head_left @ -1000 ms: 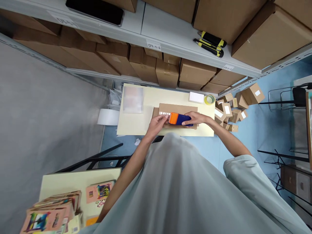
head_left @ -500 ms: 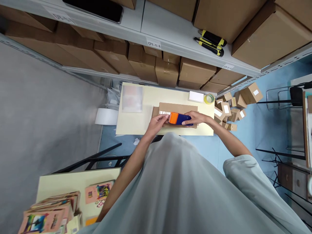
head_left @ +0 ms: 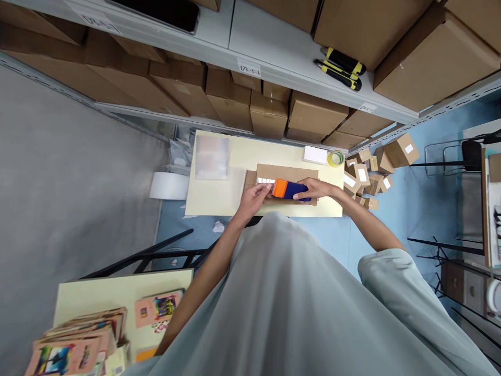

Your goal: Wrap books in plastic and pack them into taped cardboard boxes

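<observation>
A small orange-and-navy box point(head_left: 290, 190) lies level above flattened brown cardboard point(head_left: 287, 171) on the cream table. My right hand point(head_left: 313, 189) is wrapped around its navy end, thumb along the near side. At the orange end, my left hand point(head_left: 256, 197) is closed in a pinch, fingertips touching the box's edge. Just beyond those fingertips a shiny whitish strip point(head_left: 265, 180) shows on the cardboard. Whether the left fingers hold a flap or the box itself is too small to tell.
Toward the table's back stand a white box point(head_left: 315, 154) and a tape roll point(head_left: 335, 159); a translucent sleeve point(head_left: 212, 157) lies at left. Shelving with cartons point(head_left: 268, 112) and box cutters point(head_left: 341, 68) overhangs the table. Parcels point(head_left: 362, 173) pile up at right, booklets point(head_left: 66, 355) at lower left.
Both hands and the box stay almost where they were. The whole view has shifted very slightly.
</observation>
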`<state>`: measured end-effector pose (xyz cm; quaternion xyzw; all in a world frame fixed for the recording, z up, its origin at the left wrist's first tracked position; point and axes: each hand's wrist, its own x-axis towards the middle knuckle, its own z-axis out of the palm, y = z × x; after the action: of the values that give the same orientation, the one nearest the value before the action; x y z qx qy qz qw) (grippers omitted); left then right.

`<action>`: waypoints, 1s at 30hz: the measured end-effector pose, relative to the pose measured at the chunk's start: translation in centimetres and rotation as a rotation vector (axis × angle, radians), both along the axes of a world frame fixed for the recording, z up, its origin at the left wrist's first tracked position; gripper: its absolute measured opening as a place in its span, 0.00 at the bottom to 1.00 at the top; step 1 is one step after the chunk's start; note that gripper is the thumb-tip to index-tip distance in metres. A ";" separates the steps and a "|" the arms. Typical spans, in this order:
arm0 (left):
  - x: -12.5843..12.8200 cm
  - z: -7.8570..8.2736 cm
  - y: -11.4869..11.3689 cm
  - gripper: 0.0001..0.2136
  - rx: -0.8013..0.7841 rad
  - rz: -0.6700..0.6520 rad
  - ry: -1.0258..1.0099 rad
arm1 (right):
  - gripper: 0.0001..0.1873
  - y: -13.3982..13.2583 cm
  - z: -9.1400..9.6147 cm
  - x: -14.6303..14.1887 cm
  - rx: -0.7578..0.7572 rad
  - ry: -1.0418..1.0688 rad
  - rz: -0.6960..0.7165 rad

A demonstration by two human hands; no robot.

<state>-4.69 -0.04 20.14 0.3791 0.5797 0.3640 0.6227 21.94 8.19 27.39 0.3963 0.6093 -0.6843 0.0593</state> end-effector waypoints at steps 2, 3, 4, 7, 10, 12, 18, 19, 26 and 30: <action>0.0 0.0 -0.1 0.35 -0.003 0.008 -0.012 | 0.33 0.0 0.1 -0.1 -0.006 -0.005 -0.004; 0.1 -0.1 -0.1 0.35 -0.004 0.011 -0.017 | 0.34 0.0 0.1 -0.1 -0.008 -0.008 -0.007; 0.1 -0.1 -0.2 0.35 -0.006 0.010 -0.022 | 0.34 0.0 0.1 -0.1 -0.010 -0.010 -0.008; 0.3 -0.1 -0.3 0.35 -0.009 0.021 -0.038 | 0.35 0.0 0.0 -0.1 -0.003 -0.013 -0.009; 0.5 0.0 -0.4 0.36 0.004 0.039 -0.043 | 0.34 0.0 0.0 -0.2 0.001 -0.004 0.002; 0.5 0.2 -0.5 0.36 0.025 0.033 -0.021 | 0.34 -0.1 -0.1 -0.1 -0.001 -0.001 0.009; 0.2 0.8 -0.5 0.35 0.068 -0.016 0.025 | 0.33 -0.2 -0.9 0.1 0.021 -0.002 0.010; 0.1 0.9 -0.4 0.35 0.067 -0.022 0.025 | 0.33 -0.2 -1.0 0.1 0.026 -0.004 0.010; -0.2 0.9 -0.2 0.35 0.058 -0.044 0.008 | 0.33 -0.2 -0.5 -0.2 0.023 -0.013 0.018; -0.2 0.7 -0.3 0.34 0.017 -0.012 -0.026 | 0.33 -0.3 0.2 -0.3 0.009 -0.005 -0.002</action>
<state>-4.92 -0.33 20.86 0.3833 0.5661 0.3699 0.6291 21.65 7.90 27.60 0.3989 0.6117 -0.6807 0.0582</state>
